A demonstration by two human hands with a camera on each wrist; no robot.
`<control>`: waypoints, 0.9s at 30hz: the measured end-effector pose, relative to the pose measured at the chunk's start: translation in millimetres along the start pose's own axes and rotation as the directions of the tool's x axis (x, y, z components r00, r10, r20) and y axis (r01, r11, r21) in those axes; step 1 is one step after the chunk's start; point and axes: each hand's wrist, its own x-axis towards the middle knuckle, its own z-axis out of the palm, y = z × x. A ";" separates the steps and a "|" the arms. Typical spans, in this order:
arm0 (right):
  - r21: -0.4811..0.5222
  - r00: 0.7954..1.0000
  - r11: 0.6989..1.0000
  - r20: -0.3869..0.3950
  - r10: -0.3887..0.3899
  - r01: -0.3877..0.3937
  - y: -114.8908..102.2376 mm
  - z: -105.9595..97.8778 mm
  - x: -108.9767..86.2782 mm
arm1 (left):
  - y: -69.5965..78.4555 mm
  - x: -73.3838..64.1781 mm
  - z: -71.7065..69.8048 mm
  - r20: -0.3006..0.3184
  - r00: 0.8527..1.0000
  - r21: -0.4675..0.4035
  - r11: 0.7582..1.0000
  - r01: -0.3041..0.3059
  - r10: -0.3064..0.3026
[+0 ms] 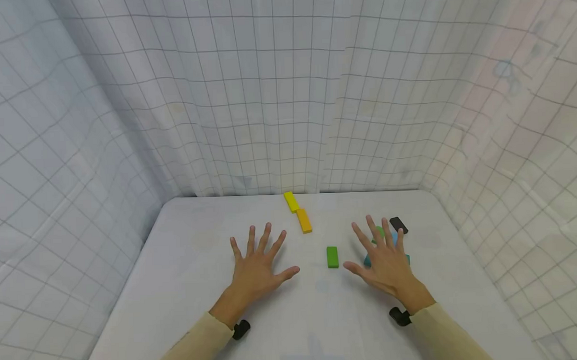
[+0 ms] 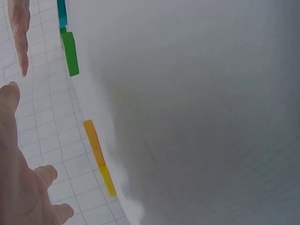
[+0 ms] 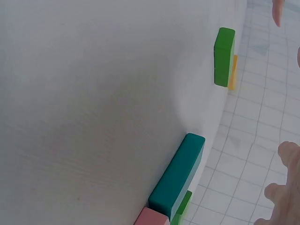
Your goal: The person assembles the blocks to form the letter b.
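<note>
Both hands are held over the white table with fingers spread wide and nothing in them. My left hand (image 1: 255, 271) is over the left middle, left of an orange block (image 1: 304, 221) and a yellow block (image 1: 291, 201) that lie end to end. A green block (image 1: 332, 257) lies between the hands, nearer the right thumb. My right hand (image 1: 389, 264) partly covers a group of blocks: a teal block (image 3: 178, 176), a pink block (image 3: 152, 217), a second green block (image 1: 380, 232) and a light blue one (image 1: 394, 239). Just past its fingertips lies a black block (image 1: 399, 225).
White cloth with a dark grid (image 1: 285, 95) hangs behind the table (image 1: 186, 247) and along both sides. Each wrist carries a small black device, one at the left sleeve (image 1: 242, 329) and one at the right (image 1: 400, 316).
</note>
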 end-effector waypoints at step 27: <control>0.046 1.000 0.999 0.014 0.004 -0.005 19.7 1.4 -7.7 | 69.0 11.2 16.8 0.162 0.940 -0.041 0.953 -0.299 0.301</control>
